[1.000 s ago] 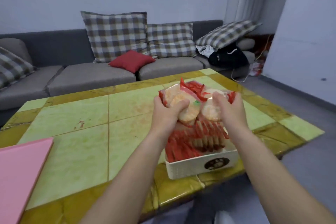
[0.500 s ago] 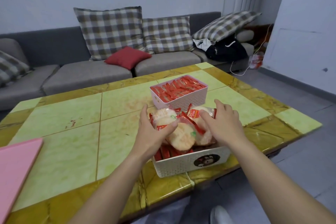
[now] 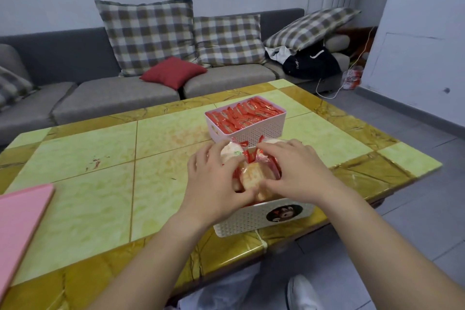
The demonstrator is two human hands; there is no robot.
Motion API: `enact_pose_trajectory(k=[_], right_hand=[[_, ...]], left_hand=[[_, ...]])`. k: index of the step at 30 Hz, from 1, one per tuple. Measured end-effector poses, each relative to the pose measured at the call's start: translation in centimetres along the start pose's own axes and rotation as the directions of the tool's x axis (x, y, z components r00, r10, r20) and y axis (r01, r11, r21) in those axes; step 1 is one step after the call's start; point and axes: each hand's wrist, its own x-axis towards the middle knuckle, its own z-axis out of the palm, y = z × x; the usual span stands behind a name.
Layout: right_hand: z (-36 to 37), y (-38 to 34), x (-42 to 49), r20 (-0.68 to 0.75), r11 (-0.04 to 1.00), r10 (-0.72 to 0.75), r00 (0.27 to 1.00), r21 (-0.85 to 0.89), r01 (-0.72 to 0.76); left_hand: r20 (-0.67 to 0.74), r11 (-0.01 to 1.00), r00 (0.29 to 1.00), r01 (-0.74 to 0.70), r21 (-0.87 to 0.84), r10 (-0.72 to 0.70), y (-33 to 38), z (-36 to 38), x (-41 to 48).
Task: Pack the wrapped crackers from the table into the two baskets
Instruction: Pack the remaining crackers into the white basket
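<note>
A white basket (image 3: 241, 221) with a round dark logo stands at the table's near edge, filled with red-wrapped crackers. Both my hands lie on top of a bunch of wrapped crackers (image 3: 249, 176) over it. My left hand (image 3: 214, 184) grips the bunch from the left and my right hand (image 3: 297, 171) holds it from the right, fingers curled over the packets. Just behind stands a pink basket (image 3: 261, 131), packed with rows of red wrapped crackers (image 3: 244, 116).
The green and yellow tiled table (image 3: 100, 184) carries a pink board (image 3: 20, 224) at its near left corner. Behind it runs a grey sofa (image 3: 113, 93) with checked pillows and a red cushion (image 3: 173, 72). A white shoe (image 3: 302, 292) shows on the floor below.
My hands have come down with the bunch of crackers from above the white basket onto its contents, and the pink basket behind has come into view.
</note>
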Motion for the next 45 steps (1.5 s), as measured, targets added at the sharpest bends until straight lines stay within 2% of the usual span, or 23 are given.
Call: enact_pose_trajectory(k=[2, 6, 8, 10, 12, 14, 17, 19, 23, 26, 30, 33, 38, 43, 45], right_hand=[[0.2, -0.3, 0.0, 0.051, 1.0, 0.008, 0.999, -0.022, -0.007], [-0.4, 0.4, -0.1, 0.006, 0.999, -0.023, 1.0, 0.044, 0.023], [-0.9, 1.0, -0.2, -0.042, 0.985, -0.049, 0.998, 0.164, 0.055], [-1.7, 1.8, -0.3, -0.099, 0.938, 0.004, 0.995, 0.346, 0.031], [-2.4, 2.7, -0.6, -0.165, 0.852, 0.096, 0.982, 0.523, 0.004], [-2.7, 3.4, -0.8, -0.222, 0.803, 0.155, 0.963, 0.596, 0.008], [-2.5, 3.2, -0.8, -0.242, 0.799, 0.136, 0.961, 0.6, 0.038], [-2.2, 2.9, -0.7, -0.211, 0.793, 0.128, 0.969, 0.608, 0.028], [-2.1, 3.1, -0.5, -0.244, 0.812, 0.176, 0.954, 0.583, 0.0], [-2.6, 3.7, -0.6, -0.288, 0.808, 0.206, 0.935, 0.589, 0.003], [-2.0, 3.2, -0.7, -0.18, 0.845, 0.141, 0.974, 0.534, -0.023], [-0.6, 1.5, -0.5, -0.127, 0.895, 0.09, 0.988, 0.446, -0.024], [1.6, -0.6, -0.1, 0.0, 0.94, 0.093, 0.996, 0.331, -0.088], [3.2, -2.2, 0.8, 0.042, 0.926, 0.21, 0.977, 0.314, -0.212], [3.8, -2.9, 1.3, 0.084, 0.939, 0.212, 0.974, 0.259, -0.227]], left_hand=[[0.029, 0.999, 0.999, -0.033, 0.035, 0.032, 0.3, 0.3, 0.0], [0.018, 0.987, 0.999, -0.033, -0.156, 0.036, 0.4, 0.4, 0.1], [-0.015, 0.954, 0.998, -0.061, -0.293, 0.059, 0.3, 0.2, 0.4], [-0.05, 0.904, 0.998, -0.046, -0.425, 0.027, 0.1, -0.2, 0.6], [-0.077, 0.909, 0.997, -0.036, -0.415, 0.004, -0.6, -0.3, 0.8], [-0.061, 0.948, 0.998, -0.037, -0.317, 0.018, -1.4, -0.2, 0.8], [0.062, 0.989, 0.997, -0.036, -0.14, 0.045, -1.6, -0.2, 0.9], [0.097, 0.996, 0.994, -0.032, -0.087, 0.041, -1.4, 0.0, 0.9], [0.068, 0.947, 0.996, 0.069, -0.313, -0.051, -1.4, -0.5, 1.1], [-0.008, 0.884, 0.989, 0.125, -0.451, -0.144, -1.9, -1.4, 1.5], [-0.061, 0.736, 0.951, 0.193, -0.649, -0.304, -3.2, -1.8, 1.6], [-0.03, 0.69, 0.932, 0.246, -0.68, -0.362, -3.8, -1.0, 1.5], [-0.019, 0.69, 0.906, 0.308, -0.655, -0.423, -4.0, 0.9, 1.4], [0.003, 0.687, 0.911, 0.314, -0.655, -0.413, -4.0, 1.4, 1.4], [0.01, 0.68, 0.913, 0.311, -0.664, -0.407, -4.1, 1.5, 1.4]])
